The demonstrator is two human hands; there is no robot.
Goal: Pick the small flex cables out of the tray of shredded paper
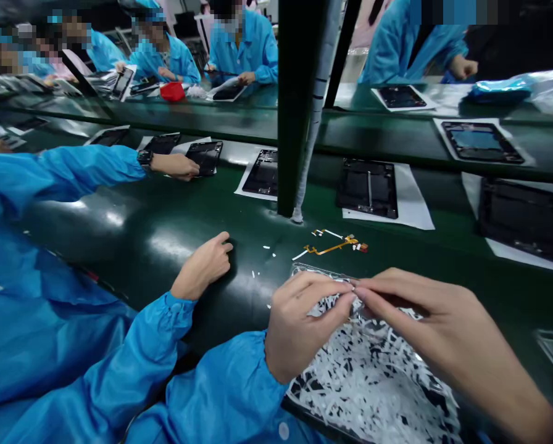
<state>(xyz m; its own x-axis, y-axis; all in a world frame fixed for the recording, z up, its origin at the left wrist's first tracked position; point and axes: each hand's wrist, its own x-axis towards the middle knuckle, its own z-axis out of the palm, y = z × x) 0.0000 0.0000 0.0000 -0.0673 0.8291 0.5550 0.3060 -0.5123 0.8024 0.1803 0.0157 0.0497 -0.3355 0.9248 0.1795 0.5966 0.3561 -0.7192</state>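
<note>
Above a clear tray [304, 266] filled with thin white strips [373, 376], both of my hands meet fingertip to fingertip. My left hand [304, 320] is closed in a pinch, thumb against forefinger. From the right, my right hand [429, 314] also pinches, its fingertips touching those of the left. Whatever sits between the fingertips is small and mostly hidden. Just beyond the tray, orange flex cables [334, 246] with white strips lie on the green bench [239, 228].
A green post [299, 111] rises from the bench ahead. Tablet-like black housings [369, 188] on white sheets line the back. At left, a co-worker's hand [205, 265] rests on the bench, the other touching a housing [205, 157]. Several people in blue work opposite.
</note>
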